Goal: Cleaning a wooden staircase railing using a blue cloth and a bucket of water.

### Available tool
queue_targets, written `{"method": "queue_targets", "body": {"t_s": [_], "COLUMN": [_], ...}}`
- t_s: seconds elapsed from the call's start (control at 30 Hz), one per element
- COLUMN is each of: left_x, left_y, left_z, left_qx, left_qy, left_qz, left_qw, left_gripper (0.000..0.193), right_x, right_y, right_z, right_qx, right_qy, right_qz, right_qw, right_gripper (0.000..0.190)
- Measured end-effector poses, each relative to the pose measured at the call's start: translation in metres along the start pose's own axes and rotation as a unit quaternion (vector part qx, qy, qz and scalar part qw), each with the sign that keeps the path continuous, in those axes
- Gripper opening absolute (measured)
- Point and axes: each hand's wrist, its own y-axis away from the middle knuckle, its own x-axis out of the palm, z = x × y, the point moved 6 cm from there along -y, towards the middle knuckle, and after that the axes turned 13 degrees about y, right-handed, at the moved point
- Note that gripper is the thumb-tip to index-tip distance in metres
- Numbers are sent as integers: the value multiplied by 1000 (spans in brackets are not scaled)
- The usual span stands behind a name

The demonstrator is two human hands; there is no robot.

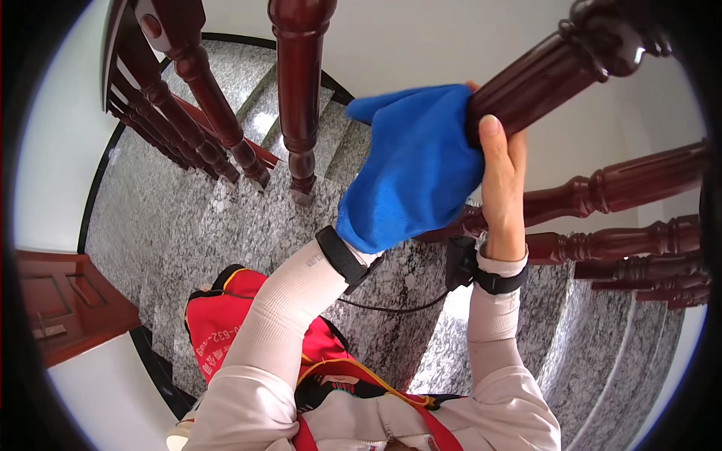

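A blue cloth (414,169) is draped over my left hand and lies against the lower side of a thick, dark red wooden newel post (536,84). The cloth covers my left hand, so its fingers are hidden. My right hand (502,175) is at the same post, with its thumb on the near face and the other fingers behind, beside the cloth's right edge. The post is glossy and looks tilted in this view. Black straps go round both wrists, and a small black device (461,262) with a cable sits at the right one.
Turned wooden balusters (302,101) stand at the upper left, and more balusters (615,183) run along the right. Grey speckled stone steps (586,327) curve down the right side. A brown panelled door (73,301) is at the left. A red apron (225,315) hangs below my arms.
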Motion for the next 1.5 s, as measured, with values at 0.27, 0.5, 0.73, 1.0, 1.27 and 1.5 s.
{"method": "queue_targets", "body": {"t_s": [0.27, 0.5, 0.73, 1.0, 1.27, 1.5], "left_x": [10, -6, 6, -22, -30, -18], "left_y": [67, 119, 141, 212, 38, -57], "left_z": [23, 5, -10, 44, -44, -91], "left_qx": [-141, -138, -283, -363, -353, 216], "left_qy": [210, 26, 77, 21, 492, -100], "left_qz": [90, 308, 493, 447, 98, 10], "left_qw": [963, 941, 819, 817, 790, 971], "left_gripper": [45, 42, 25, 40, 45, 53], "right_x": [20, 60, 48, -8, -23, -27], "right_y": [47, 133, 160, 111, 104, 56], "right_z": [15, -9, -48, -40, -86, -18], "right_qx": [-55, 53, 184, 173, 196, 111], "right_qy": [92, 136, 139, -449, -28, -77], "right_qz": [-65, -17, 54, -118, -15, -82], "right_qw": [992, 989, 972, 869, 980, 987], "right_gripper": [80, 29, 21, 21, 20, 40]}}
